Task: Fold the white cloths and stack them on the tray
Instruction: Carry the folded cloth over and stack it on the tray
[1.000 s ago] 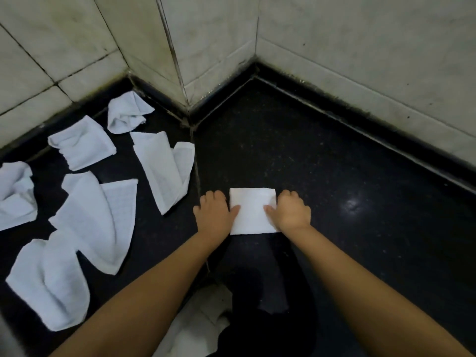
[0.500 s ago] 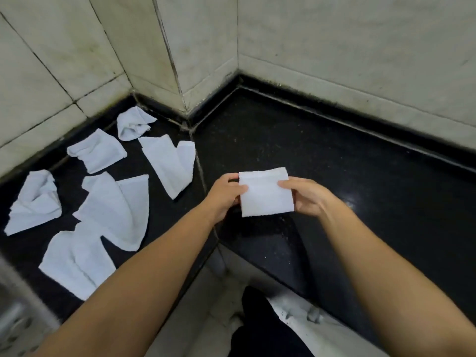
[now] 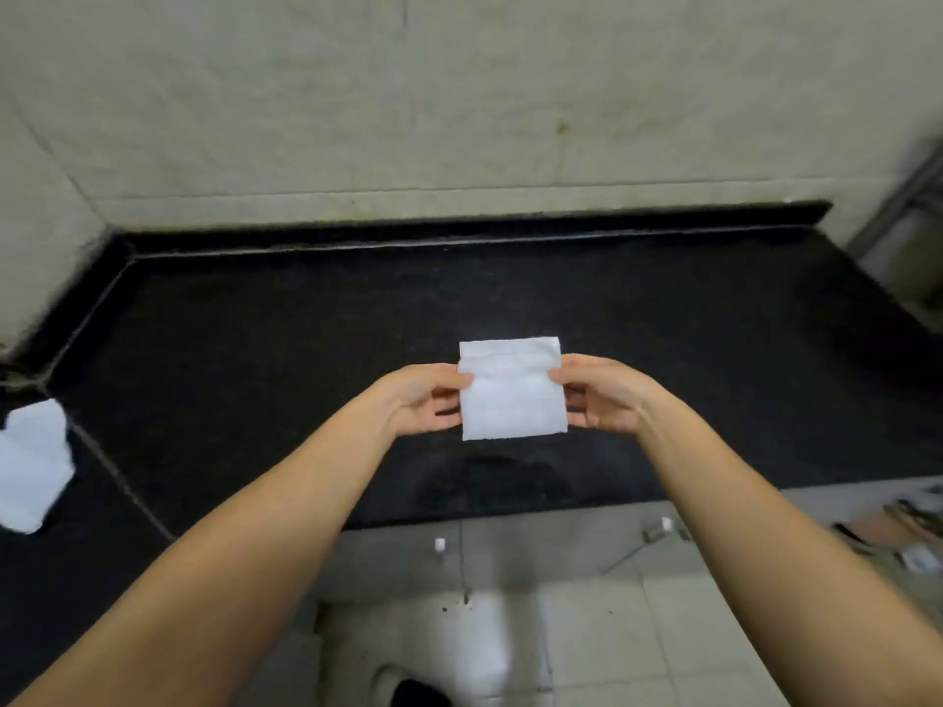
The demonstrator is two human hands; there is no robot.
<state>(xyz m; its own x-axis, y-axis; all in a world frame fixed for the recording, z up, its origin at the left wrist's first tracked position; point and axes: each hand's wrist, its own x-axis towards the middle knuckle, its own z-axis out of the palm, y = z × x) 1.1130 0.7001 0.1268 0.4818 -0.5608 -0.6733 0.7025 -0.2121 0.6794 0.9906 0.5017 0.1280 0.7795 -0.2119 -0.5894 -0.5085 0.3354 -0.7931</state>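
Left hand point(image 3: 423, 398) and right hand point(image 3: 602, 395) pinch a square, nubbly folded cloth point(image 3: 513, 390) above the speckled black counter point(image 3: 255, 359). Another white cloth point(image 3: 30, 466), blurry, sits cut off far left of it.

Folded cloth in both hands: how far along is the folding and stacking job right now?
Done: one folded cloth is a neat square. In hand: the left hand and right hand pinch its side edges, holding it above the black counter. Left: it is not yet stacked, no tray is in view, and at least one unfolded cloth lies at the counter's left edge.
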